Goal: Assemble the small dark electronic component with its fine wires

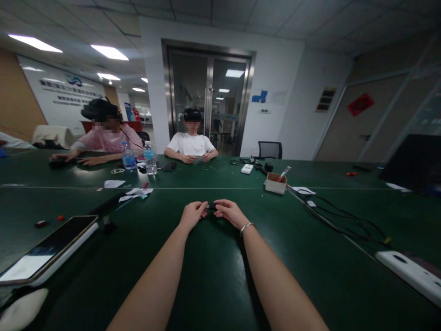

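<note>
Both my hands meet over the green table [213, 266], at about its middle. Between them is a small black stick-like object [211, 207] with a paler, metal-looking left end; its exact kind is too small to tell. My left hand [195, 214] pinches the pale end between thumb and fingers. At the black end, the thumb and fingertips of my right hand [231, 213] are closed on it. A silver bracelet [246, 227] circles my right wrist.
At left lie a phone [51, 250], paper scraps [136, 193] and water bottles [150, 158]. A small box [275, 184], black cables [341, 211] and a white power strip [409, 276] are at right. Two people in headsets sit across the table.
</note>
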A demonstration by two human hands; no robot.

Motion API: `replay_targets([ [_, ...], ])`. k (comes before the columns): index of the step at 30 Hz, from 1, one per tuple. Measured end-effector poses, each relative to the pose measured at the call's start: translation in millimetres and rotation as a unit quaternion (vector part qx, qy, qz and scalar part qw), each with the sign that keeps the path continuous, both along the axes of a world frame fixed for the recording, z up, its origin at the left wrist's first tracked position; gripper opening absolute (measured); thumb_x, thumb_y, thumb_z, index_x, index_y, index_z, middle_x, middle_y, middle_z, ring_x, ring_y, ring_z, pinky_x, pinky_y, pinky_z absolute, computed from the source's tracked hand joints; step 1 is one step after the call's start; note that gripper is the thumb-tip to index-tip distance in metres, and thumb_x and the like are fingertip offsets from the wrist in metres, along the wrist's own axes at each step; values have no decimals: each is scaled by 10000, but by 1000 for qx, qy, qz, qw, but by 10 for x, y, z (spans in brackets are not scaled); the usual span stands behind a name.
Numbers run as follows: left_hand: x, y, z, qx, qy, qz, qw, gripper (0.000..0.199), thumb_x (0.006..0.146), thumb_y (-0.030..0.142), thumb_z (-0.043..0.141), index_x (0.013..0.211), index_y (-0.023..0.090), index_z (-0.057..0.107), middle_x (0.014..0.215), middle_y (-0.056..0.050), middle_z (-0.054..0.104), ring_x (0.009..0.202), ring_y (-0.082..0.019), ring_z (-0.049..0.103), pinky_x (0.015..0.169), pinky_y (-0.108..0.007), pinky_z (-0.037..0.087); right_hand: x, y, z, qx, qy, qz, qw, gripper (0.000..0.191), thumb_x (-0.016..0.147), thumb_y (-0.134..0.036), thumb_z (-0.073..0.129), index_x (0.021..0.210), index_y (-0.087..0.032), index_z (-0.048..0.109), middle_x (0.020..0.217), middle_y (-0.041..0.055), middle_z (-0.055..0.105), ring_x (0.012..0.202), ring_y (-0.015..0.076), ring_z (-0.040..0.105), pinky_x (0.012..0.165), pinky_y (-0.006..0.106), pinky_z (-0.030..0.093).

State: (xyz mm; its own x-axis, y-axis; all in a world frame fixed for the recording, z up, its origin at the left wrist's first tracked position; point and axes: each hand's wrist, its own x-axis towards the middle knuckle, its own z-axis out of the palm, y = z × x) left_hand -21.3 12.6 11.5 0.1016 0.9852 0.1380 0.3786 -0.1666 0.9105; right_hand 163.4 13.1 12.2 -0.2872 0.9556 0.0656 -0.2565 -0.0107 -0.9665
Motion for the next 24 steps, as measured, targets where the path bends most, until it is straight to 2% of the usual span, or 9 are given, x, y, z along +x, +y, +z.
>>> replay_targets([
  [7,-24,-4,-35,9,-56,-33,998,345,770,451,556,913,153,655,795,-60,676,706,-151,616,598,-248,454,-27,17,-27,-3,-12,-34,999,244,712,-133,716,947,-116,652,766,43,682,603,90,651,564,172,530],
  [14,-36,-9,-28,6,-50,-38,998,347,755,444,594,941,157,648,841,-64,680,754,-161,623,636,-266,468,-28,-38,8,3,-23,-36,999,229,724,-115,695,949,-122,656,778,44,679,616,89,654,581,170,534],
  [24,-16,-38,-32,27,-72,-39,996,310,739,411,623,874,133,646,746,-58,659,654,-136,594,579,-244,449,-30,-44,1,-5,-20,-33,999,200,731,-73,676,925,-112,646,766,41,669,588,88,652,575,173,543],
])
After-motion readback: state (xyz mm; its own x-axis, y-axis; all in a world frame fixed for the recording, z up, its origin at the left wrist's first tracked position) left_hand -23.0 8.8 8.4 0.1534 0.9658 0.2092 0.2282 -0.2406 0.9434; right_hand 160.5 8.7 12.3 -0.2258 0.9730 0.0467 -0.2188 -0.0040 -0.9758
